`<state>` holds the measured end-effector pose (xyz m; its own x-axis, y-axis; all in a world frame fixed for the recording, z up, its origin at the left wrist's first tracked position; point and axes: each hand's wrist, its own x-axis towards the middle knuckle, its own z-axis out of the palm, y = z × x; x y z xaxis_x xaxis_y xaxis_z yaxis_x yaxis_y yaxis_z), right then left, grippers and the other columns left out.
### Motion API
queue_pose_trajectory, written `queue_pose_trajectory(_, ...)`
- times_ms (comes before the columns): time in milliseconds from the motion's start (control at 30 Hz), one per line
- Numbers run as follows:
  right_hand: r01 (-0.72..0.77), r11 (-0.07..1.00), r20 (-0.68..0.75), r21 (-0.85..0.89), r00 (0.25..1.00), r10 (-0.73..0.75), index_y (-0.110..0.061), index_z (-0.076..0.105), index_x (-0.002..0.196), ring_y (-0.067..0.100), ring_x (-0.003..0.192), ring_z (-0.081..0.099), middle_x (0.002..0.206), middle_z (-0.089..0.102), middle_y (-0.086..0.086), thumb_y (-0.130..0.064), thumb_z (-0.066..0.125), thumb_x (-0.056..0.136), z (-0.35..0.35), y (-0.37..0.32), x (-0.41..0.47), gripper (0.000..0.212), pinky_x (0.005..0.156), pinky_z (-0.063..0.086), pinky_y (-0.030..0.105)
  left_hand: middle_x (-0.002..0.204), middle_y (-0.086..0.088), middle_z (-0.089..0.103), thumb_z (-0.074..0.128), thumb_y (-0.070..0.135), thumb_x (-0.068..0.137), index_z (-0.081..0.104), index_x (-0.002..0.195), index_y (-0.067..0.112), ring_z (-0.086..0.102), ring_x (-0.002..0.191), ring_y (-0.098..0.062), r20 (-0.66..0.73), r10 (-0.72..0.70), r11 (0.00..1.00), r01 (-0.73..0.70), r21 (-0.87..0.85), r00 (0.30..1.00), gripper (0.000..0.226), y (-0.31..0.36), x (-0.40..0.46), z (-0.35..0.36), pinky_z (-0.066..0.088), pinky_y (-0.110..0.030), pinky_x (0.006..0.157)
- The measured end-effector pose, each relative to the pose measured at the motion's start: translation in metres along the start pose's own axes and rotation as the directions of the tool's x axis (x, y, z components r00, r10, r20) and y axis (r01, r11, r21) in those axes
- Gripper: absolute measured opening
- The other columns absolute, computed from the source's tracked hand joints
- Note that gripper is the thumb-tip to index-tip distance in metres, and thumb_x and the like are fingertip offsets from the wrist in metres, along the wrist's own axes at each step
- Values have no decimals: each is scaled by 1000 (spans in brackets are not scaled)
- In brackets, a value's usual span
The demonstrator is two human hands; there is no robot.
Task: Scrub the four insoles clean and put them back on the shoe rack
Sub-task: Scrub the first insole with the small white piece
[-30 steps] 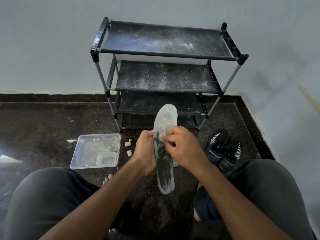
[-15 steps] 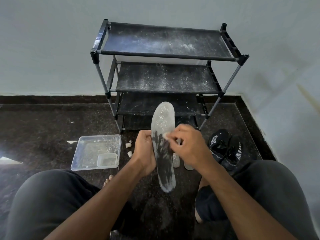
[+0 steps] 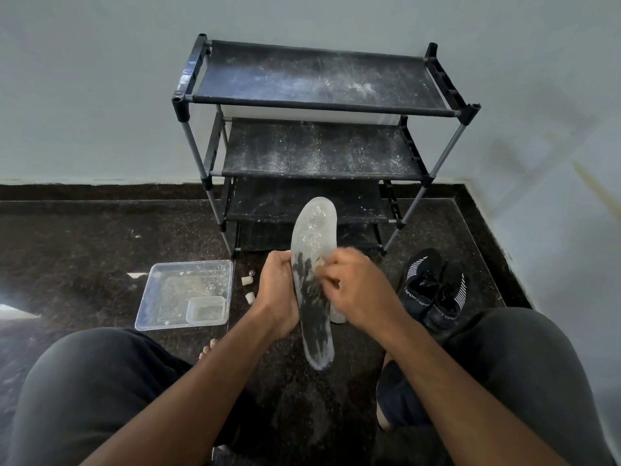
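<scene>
Translucent insole (image 3: 314, 264), held roughly upright, toe end at 12 o'clock, heel at 6 o'clock. White flecks over toe half; dark smears across middle. Gripped at its 9 o'clock edge by left hand (image 3: 277, 290). Small pale scrubbing piece (image 3: 318, 263) pressed on its face. Black shoe rack (image 3: 319, 142) behind at 12 o'clock, shelves dusted with white powder.

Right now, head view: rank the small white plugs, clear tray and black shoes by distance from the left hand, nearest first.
1. Small white plugs: on the floor just left of the left hand.
2. Clear tray: on the floor farther left, past the plugs.
3. Black shoes: far right, beyond the insole and the right hand.
</scene>
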<state>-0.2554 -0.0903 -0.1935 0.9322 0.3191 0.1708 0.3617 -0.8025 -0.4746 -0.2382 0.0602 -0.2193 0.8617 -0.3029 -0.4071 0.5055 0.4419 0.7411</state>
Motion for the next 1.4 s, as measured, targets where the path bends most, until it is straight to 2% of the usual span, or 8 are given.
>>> queue_pose_trajectory(233,22,998,-104,52,994,-16,-17,78,100,7,86,52,87,63,-11,-22,72,89,-4,-3,3,13,74,47,21,101,-23,60,30,33,99,59,118,4,56,89,-32,-62,-23,998,19,-68,998,45,6,1,-2,50,-42,82)
queue_pose_trajectory(400,-73,985,341,153,940,17,-17,80,84,2,75,63,84,68,-12,-17,74,80,-8,0,-2,7,71,57,27,123,-34,68,25,32,101,66,124,-11,69,102,-38,-104,-33,995,24,-94,994,64,16,-1,-2,56,-52,101)
queue_pose_trajectory(600,-45,978,-51,204,997,57,-16,79,96,2,94,61,94,70,-7,-17,75,87,-3,-3,4,10,90,49,19,123,-32,69,23,32,103,67,123,-7,70,106,-36,-151,-27,993,9,-118,988,62,19,-3,3,52,-50,105)
queue_pose_trajectory(800,-247,962,562,117,815,141,-15,78,91,1,65,64,85,73,-7,-18,77,85,-15,-4,-5,7,58,49,16,122,-33,69,25,34,101,66,127,-7,68,95,-38,-177,20,983,-51,-174,984,64,28,0,-4,53,-52,98)
queue_pose_trajectory(1000,-196,928,171,318,974,147,-17,80,94,-6,69,59,82,67,-16,-20,80,84,-16,-6,2,11,64,41,10,121,-32,69,26,35,99,67,126,-8,66,95,-38,-145,13,985,-38,-169,989,65,26,3,-4,51,-55,101)
queue_pose_trajectory(1167,-310,924,569,225,811,134,-16,79,92,2,68,64,84,74,-8,-16,80,83,-15,-1,-4,10,62,51,20,120,-32,70,26,35,100,70,121,-6,68,93,-36,-171,34,978,-67,-196,985,64,27,4,-9,49,-53,103)
queue_pose_trajectory(1300,-238,852,233,466,962,141,-16,80,92,0,59,57,74,70,-12,-17,81,82,-23,-2,0,10,57,41,12,120,-31,69,26,35,99,67,126,-7,67,91,-35,-166,4,972,-43,-230,986,64,27,3,-8,50,-52,98)
queue_pose_trajectory(1400,-209,944,258,257,956,141,-18,79,96,-2,68,60,79,65,-19,-21,79,85,-7,-8,2,11,63,40,11,117,-30,71,26,35,100,66,127,-7,67,88,-34,-177,3,974,-43,-224,984,64,27,3,-5,51,-50,94)
